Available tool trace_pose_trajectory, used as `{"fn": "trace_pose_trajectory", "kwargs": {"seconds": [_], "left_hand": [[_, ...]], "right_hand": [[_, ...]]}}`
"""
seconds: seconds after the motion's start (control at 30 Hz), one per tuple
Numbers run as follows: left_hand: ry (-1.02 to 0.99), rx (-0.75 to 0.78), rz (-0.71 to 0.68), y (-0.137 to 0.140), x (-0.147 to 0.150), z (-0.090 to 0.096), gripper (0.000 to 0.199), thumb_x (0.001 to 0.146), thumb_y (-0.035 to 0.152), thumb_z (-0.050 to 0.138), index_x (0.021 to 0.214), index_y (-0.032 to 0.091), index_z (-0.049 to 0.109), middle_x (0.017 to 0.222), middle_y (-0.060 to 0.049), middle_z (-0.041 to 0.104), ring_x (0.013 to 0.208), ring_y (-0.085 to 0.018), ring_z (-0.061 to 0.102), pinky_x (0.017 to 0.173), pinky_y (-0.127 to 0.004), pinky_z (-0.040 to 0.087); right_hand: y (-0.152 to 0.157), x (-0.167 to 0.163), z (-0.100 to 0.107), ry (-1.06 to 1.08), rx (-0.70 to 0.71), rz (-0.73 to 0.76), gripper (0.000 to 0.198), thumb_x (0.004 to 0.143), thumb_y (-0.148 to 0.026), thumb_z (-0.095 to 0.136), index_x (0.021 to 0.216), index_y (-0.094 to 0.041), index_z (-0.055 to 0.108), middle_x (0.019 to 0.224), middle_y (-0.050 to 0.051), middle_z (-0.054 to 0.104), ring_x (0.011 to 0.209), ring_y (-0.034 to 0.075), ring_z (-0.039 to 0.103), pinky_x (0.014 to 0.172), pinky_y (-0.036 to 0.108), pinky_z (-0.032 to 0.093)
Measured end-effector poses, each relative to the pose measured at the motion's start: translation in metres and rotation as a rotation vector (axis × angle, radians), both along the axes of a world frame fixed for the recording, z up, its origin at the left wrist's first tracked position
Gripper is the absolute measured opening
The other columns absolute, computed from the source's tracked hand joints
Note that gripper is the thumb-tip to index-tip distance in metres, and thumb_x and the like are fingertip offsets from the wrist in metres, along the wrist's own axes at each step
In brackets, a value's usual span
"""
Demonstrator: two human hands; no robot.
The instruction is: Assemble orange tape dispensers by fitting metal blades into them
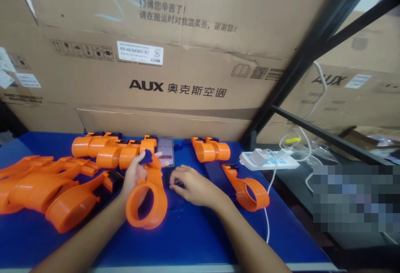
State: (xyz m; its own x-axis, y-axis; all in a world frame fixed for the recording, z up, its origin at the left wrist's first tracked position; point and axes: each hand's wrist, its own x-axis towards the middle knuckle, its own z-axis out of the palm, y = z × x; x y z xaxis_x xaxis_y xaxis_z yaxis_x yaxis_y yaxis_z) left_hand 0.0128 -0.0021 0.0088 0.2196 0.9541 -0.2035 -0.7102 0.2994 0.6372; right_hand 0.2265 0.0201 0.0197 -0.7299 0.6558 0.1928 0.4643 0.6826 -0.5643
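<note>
My left hand [135, 174] is closed round the handle end of an orange tape dispenser [163, 202], its wide ring hanging toward me. A dark blue piece [146, 156] shows at the top of that handle, by my thumb. My right hand [190, 183] is just to the right, low over the blue table [187, 239]. Its fingers are curled together, and whatever they pinch is dark and too small to name. A phone [165, 150] with a lit screen lies behind my hands.
Several orange tape dispensers [73, 206] crowd the left side, with more in a row [106, 156] behind. Others [212, 150] stand at the back right, and one [253, 194] lies nearer. A white power strip [270, 160] with cords sits right. Large cartons [187, 60] wall the back; a black frame [283, 67] slants rightward.
</note>
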Motion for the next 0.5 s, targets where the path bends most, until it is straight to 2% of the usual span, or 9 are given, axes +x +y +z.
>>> {"fn": "trace_pose_trajectory", "kwargs": {"seconds": [0.17,0.3,0.37,0.5], "left_hand": [[0.059,0.014,0.038,0.0009,0.0023,-0.0015,0.055,0.089,0.049,0.063,0.131,0.012,0.064,0.09,-0.014,0.079,0.067,-0.023,0.073,0.058,-0.031,0.057],[0.041,0.007,-0.021,-0.0008,0.0029,-0.0031,0.06,0.089,0.052,0.063,0.133,0.012,0.063,0.088,-0.015,0.079,0.078,-0.029,0.076,0.063,-0.033,0.057],[0.01,0.034,-0.053,-0.0033,0.0039,-0.0033,0.061,0.089,0.052,0.063,0.135,0.013,0.063,0.09,-0.015,0.08,0.083,-0.031,0.077,0.066,-0.035,0.057],[0.04,0.056,-0.077,-0.0074,0.0056,-0.0041,0.062,0.087,0.053,0.064,0.134,0.012,0.064,0.094,-0.015,0.081,0.082,-0.03,0.075,0.06,-0.031,0.053]], "right_hand": [[-0.0047,-0.0035,0.0036,0.264,-0.201,-0.074,0.003,0.093,-0.023,0.064,0.091,-0.022,0.065,0.088,0.002,0.066,0.07,0.015,0.055,0.063,0.027,0.042],[-0.0029,-0.0011,0.0046,0.506,-0.441,-0.103,0.017,0.095,-0.039,0.066,0.093,-0.022,0.064,0.073,-0.002,0.059,0.054,0.01,0.041,0.052,0.024,0.033],[-0.0003,-0.0006,0.0046,0.62,-0.506,-0.133,0.024,0.09,-0.044,0.072,0.093,-0.022,0.065,0.073,-0.002,0.059,0.055,0.011,0.044,0.052,0.024,0.036],[0.0037,-0.0016,0.0058,0.865,-0.528,-0.263,0.029,0.084,-0.046,0.079,0.092,-0.022,0.065,0.091,0.002,0.067,0.076,0.016,0.06,0.067,0.028,0.049]]}}
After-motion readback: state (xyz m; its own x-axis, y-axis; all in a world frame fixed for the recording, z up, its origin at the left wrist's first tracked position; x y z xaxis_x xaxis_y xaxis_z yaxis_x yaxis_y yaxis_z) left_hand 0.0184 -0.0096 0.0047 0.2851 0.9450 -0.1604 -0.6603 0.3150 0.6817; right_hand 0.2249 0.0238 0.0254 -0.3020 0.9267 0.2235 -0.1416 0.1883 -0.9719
